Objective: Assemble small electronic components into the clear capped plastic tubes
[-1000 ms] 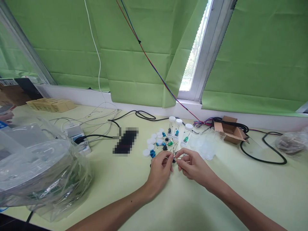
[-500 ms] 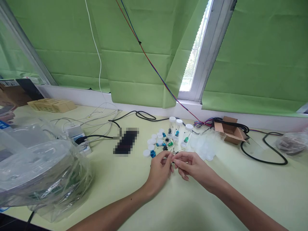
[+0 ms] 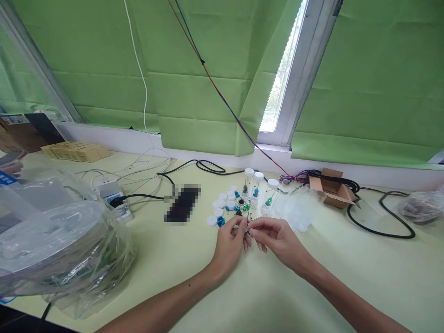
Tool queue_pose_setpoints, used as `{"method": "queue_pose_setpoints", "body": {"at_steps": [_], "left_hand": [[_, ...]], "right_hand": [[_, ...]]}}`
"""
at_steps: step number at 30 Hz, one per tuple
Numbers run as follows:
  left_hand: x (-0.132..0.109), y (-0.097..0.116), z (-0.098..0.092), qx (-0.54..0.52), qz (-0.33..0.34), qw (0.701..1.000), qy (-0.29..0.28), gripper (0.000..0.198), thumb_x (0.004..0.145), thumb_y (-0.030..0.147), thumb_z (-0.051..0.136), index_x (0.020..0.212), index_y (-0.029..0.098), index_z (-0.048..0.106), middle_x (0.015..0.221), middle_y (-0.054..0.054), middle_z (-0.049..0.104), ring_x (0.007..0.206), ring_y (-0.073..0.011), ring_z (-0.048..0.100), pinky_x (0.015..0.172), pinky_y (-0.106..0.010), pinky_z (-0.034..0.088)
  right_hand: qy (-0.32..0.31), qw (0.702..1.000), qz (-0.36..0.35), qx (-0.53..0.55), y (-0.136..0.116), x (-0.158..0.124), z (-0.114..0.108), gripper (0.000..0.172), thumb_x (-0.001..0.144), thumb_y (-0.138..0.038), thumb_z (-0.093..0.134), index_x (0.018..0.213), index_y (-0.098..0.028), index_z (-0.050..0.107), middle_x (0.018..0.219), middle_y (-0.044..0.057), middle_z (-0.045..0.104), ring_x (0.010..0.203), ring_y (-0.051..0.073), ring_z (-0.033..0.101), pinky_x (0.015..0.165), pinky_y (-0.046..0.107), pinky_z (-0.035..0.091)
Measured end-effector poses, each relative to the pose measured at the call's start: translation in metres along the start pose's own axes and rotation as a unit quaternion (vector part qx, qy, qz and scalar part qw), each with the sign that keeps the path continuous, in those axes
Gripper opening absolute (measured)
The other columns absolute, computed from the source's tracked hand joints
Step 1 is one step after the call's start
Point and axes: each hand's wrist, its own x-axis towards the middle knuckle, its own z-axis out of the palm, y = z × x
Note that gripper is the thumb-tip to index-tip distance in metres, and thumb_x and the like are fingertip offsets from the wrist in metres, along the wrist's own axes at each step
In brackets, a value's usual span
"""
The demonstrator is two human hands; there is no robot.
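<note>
Close together above the table, my left hand [image 3: 233, 238] and my right hand [image 3: 274, 238] meet fingertip to fingertip. Pinched in my left hand is a thin stem with a small blue part [image 3: 247, 232], mostly covered by the fingers. My right thumb and forefinger are closed at its right side; what they grip is too small to tell. Just beyond the hands lie a blue cluster [image 3: 221, 221], green pieces [image 3: 246, 208], a black piece [image 3: 238, 213] and several white caps [image 3: 212, 220]. Three capped clear vials [image 3: 269, 199] stand behind, with dark, blue and green pieces inside.
Clear empty vials [image 3: 294, 210] lie right of the standing ones, near an open cardboard box [image 3: 332, 189] and black cable [image 3: 391, 235]. Leftward are a pixelated dark object [image 3: 182, 204], a power strip [image 3: 123, 210] and a bagged reel [image 3: 62, 240]. Another person's hand [image 3: 14, 167] shows far left.
My right fingers have shifted slightly and its lower fingers curl in more. The small blue part now shows between my fingertips, and the stem points more upright.
</note>
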Motion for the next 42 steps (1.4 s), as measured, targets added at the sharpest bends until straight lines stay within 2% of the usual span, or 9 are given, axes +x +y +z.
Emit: {"method": "queue_pose_setpoints", "body": {"at_steps": [4, 8, 12, 15, 19, 28, 35, 42], "left_hand": [[0.002, -0.003, -0.001, -0.037, 0.018, 0.999, 0.004, 0.03, 0.092, 0.045, 0.052, 0.09, 0.017, 0.063, 0.069, 0.0, 0.061, 0.054, -0.0128, 0.058, 0.049, -0.025, 0.049], [0.002, -0.001, -0.001, -0.046, 0.023, 0.999, 0.018, 0.029, 0.092, 0.041, 0.054, 0.105, 0.017, 0.063, 0.085, -0.003, 0.067, 0.059, -0.0124, 0.062, 0.059, -0.028, 0.054], [0.002, 0.002, 0.0, -0.064, 0.021, 0.997, 0.027, 0.032, 0.087, 0.04, 0.061, 0.11, 0.017, 0.064, 0.093, -0.006, 0.07, 0.071, -0.0175, 0.069, 0.066, -0.031, 0.057], [0.002, 0.003, 0.0, -0.075, 0.021, 0.997, 0.024, 0.032, 0.086, 0.039, 0.063, 0.11, 0.017, 0.063, 0.093, -0.007, 0.071, 0.076, -0.0193, 0.07, 0.068, -0.031, 0.058], [0.004, 0.002, -0.001, -0.073, 0.027, 0.997, 0.03, 0.028, 0.084, 0.036, 0.065, 0.105, 0.017, 0.062, 0.094, -0.007, 0.07, 0.071, -0.0167, 0.068, 0.066, -0.03, 0.057], [0.004, -0.002, -0.002, -0.05, 0.045, 0.996, 0.05, 0.025, 0.081, 0.032, 0.069, 0.1, 0.017, 0.063, 0.08, -0.002, 0.066, 0.07, -0.0153, 0.063, 0.063, -0.027, 0.054], [0.003, -0.001, -0.003, -0.041, 0.062, 0.997, 0.03, 0.018, 0.083, 0.031, 0.067, 0.095, 0.018, 0.061, 0.08, -0.001, 0.061, 0.068, -0.0128, 0.059, 0.061, -0.024, 0.052], [0.003, -0.001, -0.003, -0.005, 0.07, 0.997, 0.03, 0.018, 0.084, 0.032, 0.067, 0.094, 0.019, 0.06, 0.076, 0.0, 0.058, 0.062, -0.0117, 0.057, 0.059, -0.024, 0.05]], "right_hand": [[0.032, 0.999, -0.033, -0.002, 0.004, -0.002, 0.003, 0.021, 0.085, -0.037, 0.066, 0.088, -0.016, 0.07, 0.066, 0.001, 0.061, 0.055, 0.011, 0.049, 0.05, 0.026, 0.039], [0.082, 0.995, -0.04, 0.031, 0.01, -0.003, 0.005, 0.022, 0.083, -0.038, 0.069, 0.088, -0.017, 0.069, 0.067, 0.001, 0.06, 0.056, 0.012, 0.05, 0.054, 0.027, 0.041], [0.107, 0.99, -0.031, 0.088, 0.012, -0.001, 0.006, 0.023, 0.081, -0.04, 0.072, 0.088, -0.018, 0.069, 0.064, -0.001, 0.059, 0.056, 0.011, 0.049, 0.056, 0.027, 0.042], [0.11, 0.984, -0.019, 0.137, 0.012, 0.0, 0.006, 0.024, 0.08, -0.041, 0.073, 0.086, -0.018, 0.069, 0.066, 0.0, 0.06, 0.057, 0.011, 0.049, 0.057, 0.027, 0.042], [0.107, 0.976, 0.0, 0.192, 0.009, 0.0, 0.006, 0.026, 0.077, -0.041, 0.077, 0.084, -0.017, 0.07, 0.066, -0.001, 0.06, 0.056, 0.009, 0.048, 0.057, 0.025, 0.04], [0.106, 0.953, 0.031, 0.281, 0.011, 0.001, 0.005, 0.028, 0.072, -0.039, 0.082, 0.084, -0.017, 0.071, 0.07, 0.0, 0.058, 0.059, 0.008, 0.047, 0.055, 0.023, 0.039], [0.104, 0.924, 0.051, 0.365, 0.018, 0.002, 0.005, 0.024, 0.071, -0.034, 0.084, 0.082, -0.016, 0.072, 0.073, -0.001, 0.057, 0.061, 0.007, 0.046, 0.055, 0.02, 0.04], [0.108, 0.906, 0.065, 0.404, 0.021, 0.003, 0.005, 0.024, 0.07, -0.032, 0.084, 0.083, -0.016, 0.071, 0.075, -0.001, 0.054, 0.061, 0.006, 0.045, 0.052, 0.018, 0.04]]}}
